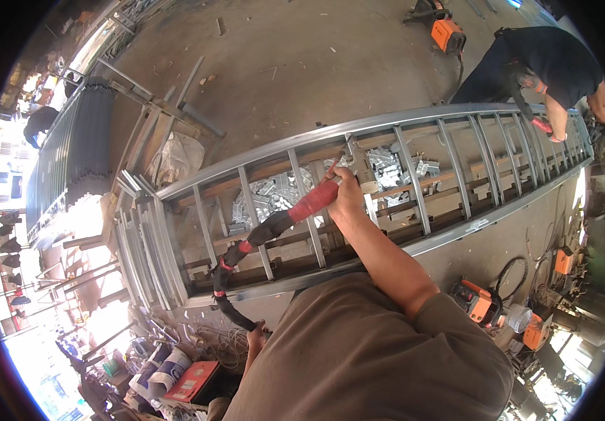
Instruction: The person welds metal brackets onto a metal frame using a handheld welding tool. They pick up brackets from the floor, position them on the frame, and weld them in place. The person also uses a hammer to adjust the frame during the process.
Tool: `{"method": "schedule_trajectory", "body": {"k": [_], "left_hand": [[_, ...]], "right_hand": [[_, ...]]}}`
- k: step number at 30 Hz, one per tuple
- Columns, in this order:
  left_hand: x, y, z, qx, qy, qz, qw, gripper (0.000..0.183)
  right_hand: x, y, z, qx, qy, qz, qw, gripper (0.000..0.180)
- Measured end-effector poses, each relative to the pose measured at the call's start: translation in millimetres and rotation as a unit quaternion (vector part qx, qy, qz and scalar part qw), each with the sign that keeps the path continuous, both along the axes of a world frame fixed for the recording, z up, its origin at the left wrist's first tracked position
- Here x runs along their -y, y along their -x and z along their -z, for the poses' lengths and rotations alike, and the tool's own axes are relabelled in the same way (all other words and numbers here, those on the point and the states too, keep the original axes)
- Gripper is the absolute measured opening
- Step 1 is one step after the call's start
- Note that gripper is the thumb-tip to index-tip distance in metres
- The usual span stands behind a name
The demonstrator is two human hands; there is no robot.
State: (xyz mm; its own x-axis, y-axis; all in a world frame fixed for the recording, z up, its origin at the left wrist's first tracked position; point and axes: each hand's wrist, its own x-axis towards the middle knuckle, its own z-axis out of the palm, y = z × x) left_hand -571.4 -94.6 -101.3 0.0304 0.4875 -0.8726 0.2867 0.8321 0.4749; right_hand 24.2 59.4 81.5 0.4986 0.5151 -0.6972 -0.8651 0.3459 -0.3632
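My right hand (345, 196) grips the red-wrapped handle of a welding torch (314, 201) above a long metal frame with crossbars (306, 208). The torch's thin front end points up past my fingers, over a crossbar near the frame's middle. Black wrapping with red bands covers the torch cable (268, 229), which curves down to the left. Beside my body, my left hand (256, 336) is closed around the lower part of that cable. Small shiny metal pieces (268, 194) lie in piles beneath the crossbars.
A co-worker (550, 63) bends over the frame's far right end with a red-wrapped torch. Orange welding machines stand beyond the frame (447, 36) and at my right (473, 302). Metal bars (147, 252) are stacked against the frame's left end. A red box (193, 380) sits at lower left.
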Motion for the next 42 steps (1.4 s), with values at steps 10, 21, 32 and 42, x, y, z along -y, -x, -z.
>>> {"method": "schedule_trajectory", "body": {"k": [10, 21, 32, 42], "left_hand": [[-18.0, 5.7, 8.6, -0.053, 0.083, -0.044, 0.994, 0.026], [-26.3, -22.7, -29.5, -0.129, 0.017, -0.018, 0.991, 0.024], [15.8, 13.8, 19.7, -0.102, 0.000, -0.053, 0.993, 0.019], [36.1, 71.7, 4.5, -0.236, -0.127, 0.433, 0.861, 0.048]], "right_hand": [[-16.4, 11.2, 21.4, 0.015, -0.004, 0.031, 0.999, 0.017], [-25.2, 23.3, 6.3, 0.040, 0.019, 0.023, 0.999, 0.016], [-22.6, 24.9, 3.6, 0.015, 0.031, 0.031, 0.999, 0.015], [-20.7, 86.3, -17.6, -0.009, -0.005, -0.047, 0.999, 0.014]]}}
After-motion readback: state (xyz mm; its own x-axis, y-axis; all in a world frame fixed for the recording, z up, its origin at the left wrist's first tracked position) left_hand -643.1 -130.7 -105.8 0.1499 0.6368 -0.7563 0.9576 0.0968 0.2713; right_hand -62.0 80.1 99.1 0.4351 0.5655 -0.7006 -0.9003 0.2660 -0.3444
